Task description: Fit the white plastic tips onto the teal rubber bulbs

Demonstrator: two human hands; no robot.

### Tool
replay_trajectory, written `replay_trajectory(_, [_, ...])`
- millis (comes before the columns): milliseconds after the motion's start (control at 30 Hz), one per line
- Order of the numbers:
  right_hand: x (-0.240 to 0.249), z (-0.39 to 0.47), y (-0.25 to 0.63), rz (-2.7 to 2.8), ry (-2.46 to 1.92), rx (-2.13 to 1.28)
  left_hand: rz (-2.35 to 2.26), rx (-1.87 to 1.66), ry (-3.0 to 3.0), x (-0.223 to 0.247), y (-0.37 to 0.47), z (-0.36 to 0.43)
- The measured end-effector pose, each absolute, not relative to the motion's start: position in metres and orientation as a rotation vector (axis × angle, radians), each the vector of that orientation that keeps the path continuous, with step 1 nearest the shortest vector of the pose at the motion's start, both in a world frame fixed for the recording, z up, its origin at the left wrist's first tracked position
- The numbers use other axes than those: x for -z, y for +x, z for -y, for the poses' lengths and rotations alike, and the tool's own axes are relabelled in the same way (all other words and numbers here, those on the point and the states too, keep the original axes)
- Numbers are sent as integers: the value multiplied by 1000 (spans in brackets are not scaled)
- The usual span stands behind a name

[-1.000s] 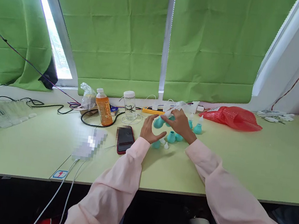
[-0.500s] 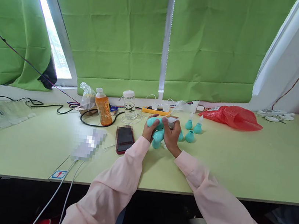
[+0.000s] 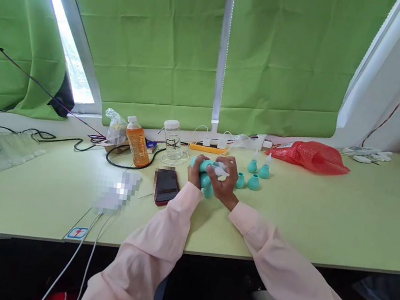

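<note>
My left hand (image 3: 194, 173) is closed around a turquoise squeeze bulb (image 3: 203, 165) lying sideways. A second turquoise bulb shape (image 3: 204, 180) shows just below it, partly hidden by my fingers. At the bulb's right end my right hand (image 3: 225, 182) pinches a white pointed nozzle (image 3: 221, 170); whether nozzle and bulb are joined, I cannot tell. Under my hands another turquoise bulb (image 3: 208, 191) shows in part. To the right stand two open bulbs without nozzles (image 3: 254, 182), and behind them two bulbs with whitish nozzles (image 3: 264, 170).
A phone (image 3: 167, 186) lies left of my hands. Farther left stand an orange drink bottle (image 3: 138, 144) and a clear jar (image 3: 172, 141). A yellow power strip (image 3: 207, 148) runs along the back. A red plastic bag (image 3: 309, 155) lies at the back right.
Both hands have shifted slightly left with the bulb. My right fingers have changed position around the nozzle, which now points slightly downward to the right.
</note>
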State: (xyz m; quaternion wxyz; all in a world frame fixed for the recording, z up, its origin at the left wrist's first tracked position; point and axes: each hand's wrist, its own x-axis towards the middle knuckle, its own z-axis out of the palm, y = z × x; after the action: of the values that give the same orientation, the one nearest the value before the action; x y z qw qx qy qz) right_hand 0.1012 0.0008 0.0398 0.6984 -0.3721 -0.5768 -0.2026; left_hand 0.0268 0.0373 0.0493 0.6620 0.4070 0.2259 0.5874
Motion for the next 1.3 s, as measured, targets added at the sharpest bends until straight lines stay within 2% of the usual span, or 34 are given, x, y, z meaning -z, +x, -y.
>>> replay_trajectory(333, [-45, 1, 110, 1101, -947, 238, -536, -1241, 1266, -58, 14, -44])
replay_trajectory(533, [-57, 3, 130, 1311, -1020, 215, -700, -1245, 1376, -61, 8, -49])
replay_trajectory(833, [-75, 16, 147, 1456, -1067, -53, -542, -1158, 1634, -71, 4, -40])
replay_trajectory(1000, [-81, 14, 160, 1398, -1089, -348, -570, -1110, 1625, -75, -3, -43])
replay_trajectory(1300, [-62, -11, 147, 1242, -1107, -472, -698, -1316, 1428, -65, 5, -48])
